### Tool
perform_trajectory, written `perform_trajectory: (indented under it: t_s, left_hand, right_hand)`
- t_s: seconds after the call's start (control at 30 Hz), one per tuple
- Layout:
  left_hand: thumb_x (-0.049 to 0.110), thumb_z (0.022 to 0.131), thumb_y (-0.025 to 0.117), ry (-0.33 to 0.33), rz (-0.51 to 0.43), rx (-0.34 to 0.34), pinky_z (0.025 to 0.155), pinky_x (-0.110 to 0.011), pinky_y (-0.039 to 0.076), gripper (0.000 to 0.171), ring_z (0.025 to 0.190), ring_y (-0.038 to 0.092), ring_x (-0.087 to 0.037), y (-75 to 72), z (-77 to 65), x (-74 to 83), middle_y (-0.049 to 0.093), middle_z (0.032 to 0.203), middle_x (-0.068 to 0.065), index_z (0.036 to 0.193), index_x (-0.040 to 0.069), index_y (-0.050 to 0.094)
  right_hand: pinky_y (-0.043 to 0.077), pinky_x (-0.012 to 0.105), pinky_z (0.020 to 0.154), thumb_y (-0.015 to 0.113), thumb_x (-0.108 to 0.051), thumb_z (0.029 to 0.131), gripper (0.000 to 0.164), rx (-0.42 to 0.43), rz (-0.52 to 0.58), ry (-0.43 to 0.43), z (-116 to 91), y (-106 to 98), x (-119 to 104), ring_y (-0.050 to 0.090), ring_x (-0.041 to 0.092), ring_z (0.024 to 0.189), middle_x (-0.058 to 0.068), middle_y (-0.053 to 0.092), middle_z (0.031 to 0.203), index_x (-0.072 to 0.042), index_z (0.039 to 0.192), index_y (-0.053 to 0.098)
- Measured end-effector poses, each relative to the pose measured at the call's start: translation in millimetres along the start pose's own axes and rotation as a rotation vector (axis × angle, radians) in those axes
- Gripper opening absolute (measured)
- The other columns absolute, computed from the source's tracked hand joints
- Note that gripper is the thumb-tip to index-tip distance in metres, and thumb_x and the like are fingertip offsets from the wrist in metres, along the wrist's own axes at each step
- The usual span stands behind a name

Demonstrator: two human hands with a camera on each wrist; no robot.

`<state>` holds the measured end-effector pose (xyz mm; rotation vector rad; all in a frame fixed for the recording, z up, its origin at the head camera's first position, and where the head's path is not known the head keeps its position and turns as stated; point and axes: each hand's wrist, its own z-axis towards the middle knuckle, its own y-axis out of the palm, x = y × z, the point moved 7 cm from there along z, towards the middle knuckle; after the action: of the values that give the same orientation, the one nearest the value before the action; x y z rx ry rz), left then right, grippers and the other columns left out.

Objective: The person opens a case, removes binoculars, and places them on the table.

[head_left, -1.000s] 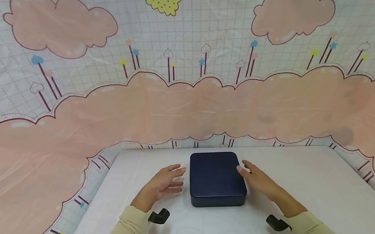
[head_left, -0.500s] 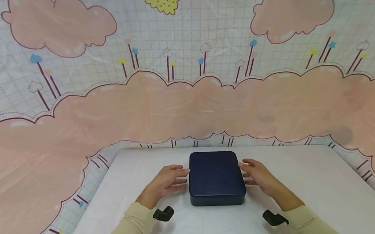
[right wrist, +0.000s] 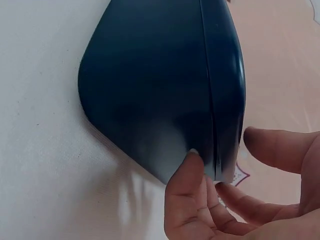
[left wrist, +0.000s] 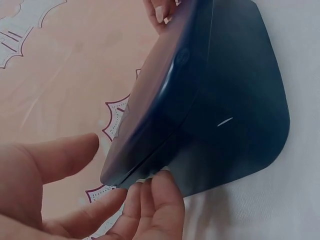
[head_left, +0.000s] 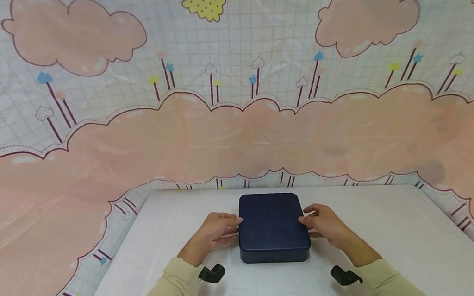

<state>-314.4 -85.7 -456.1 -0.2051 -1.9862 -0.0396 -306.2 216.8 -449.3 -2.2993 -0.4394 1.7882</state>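
Note:
A dark blue box (head_left: 271, 224) with rounded corners lies flat on the white table. Both wrist views show a thin seam between its lid (right wrist: 222, 65) and its lower body (left wrist: 240, 95). At its left side, my left hand (head_left: 215, 233) touches the wall with its fingertips (left wrist: 162, 182); the thumb (left wrist: 70, 156) stands a little off the lid's edge. My right hand (head_left: 325, 224) holds the right side, thumb (right wrist: 270, 145) right at the lid's top edge and bent fingers against the wall near the seam. The box's inside is hidden.
The white tabletop (head_left: 394, 228) surrounds the box. Behind it hangs a cloud-patterned cloth (head_left: 236, 134), which also runs along the table's sides. A small black device (head_left: 212, 274) sits at the left wrist, another black device (head_left: 345, 276) at the right.
Both hands have moved inward to the box: the left from a gap at its side, the right with its thumb settling at the lid's edge. The box has stayed in place.

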Motion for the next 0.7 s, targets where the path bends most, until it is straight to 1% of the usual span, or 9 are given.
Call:
perform_trajectory:
  t_s: [0.13, 0.23, 0.43, 0.6, 0.7]
  left_hand:
    - [0.011, 0.096, 0.075, -0.003, -0.012, 0.010, 0.081, -0.030, 0.062, 0.044, 0.101, 0.068, -0.024, 0.1, 1.5, -1.1, 0.071, 0.117, -0.017, 0.133, -0.007, 0.061]
    - [0.007, 0.095, 0.075, -0.013, -0.026, 0.016, 0.074, -0.025, 0.060, 0.038, 0.092, 0.066, -0.021, -0.3, 1.9, -2.2, 0.071, 0.109, -0.014, 0.128, -0.006, 0.062]
    - [0.005, 0.093, 0.077, -0.028, -0.014, 0.028, 0.067, -0.022, 0.058, 0.029, 0.083, 0.063, -0.018, 0.0, 2.6, -3.7, 0.069, 0.098, -0.010, 0.118, -0.004, 0.066]
    - [0.005, 0.091, 0.079, -0.036, 0.006, 0.029, 0.063, -0.020, 0.056, 0.022, 0.076, 0.061, -0.016, 2.0, 7.0, -4.2, 0.069, 0.089, -0.007, 0.109, -0.003, 0.069]
    - [0.005, 0.090, 0.080, -0.044, 0.015, 0.032, 0.062, -0.020, 0.055, 0.019, 0.075, 0.061, -0.016, 2.9, 9.2, -4.6, 0.069, 0.087, -0.006, 0.105, -0.002, 0.071]
  right_hand:
    - [0.062, 0.033, 0.070, 0.070, -0.009, 0.096, 0.035, 0.006, 0.005, 0.012, 2.1, 0.0, 0.7, 0.063, 0.021, 0.083, 0.012, 0.064, 0.096, 0.008, 0.124, 0.056]
    - [0.060, 0.030, 0.066, 0.072, -0.008, 0.095, 0.028, 0.005, 0.011, 0.025, 3.2, -0.3, 1.2, 0.062, 0.019, 0.077, 0.009, 0.063, 0.090, 0.007, 0.114, 0.058]
    - [0.058, 0.029, 0.062, 0.075, -0.010, 0.094, 0.022, -0.002, 0.003, 0.062, 4.3, -2.9, 2.3, 0.061, 0.019, 0.071, 0.007, 0.064, 0.083, 0.006, 0.103, 0.062]
    - [0.056, 0.026, 0.059, 0.076, -0.011, 0.093, 0.018, 0.001, -0.002, 0.100, 5.9, -5.0, 4.0, 0.060, 0.018, 0.066, 0.006, 0.063, 0.077, 0.004, 0.095, 0.065]
    - [0.055, 0.025, 0.057, 0.077, -0.010, 0.092, 0.016, 0.007, -0.018, 0.106, 6.5, -5.9, 3.3, 0.059, 0.017, 0.063, 0.006, 0.062, 0.074, 0.003, 0.092, 0.067]
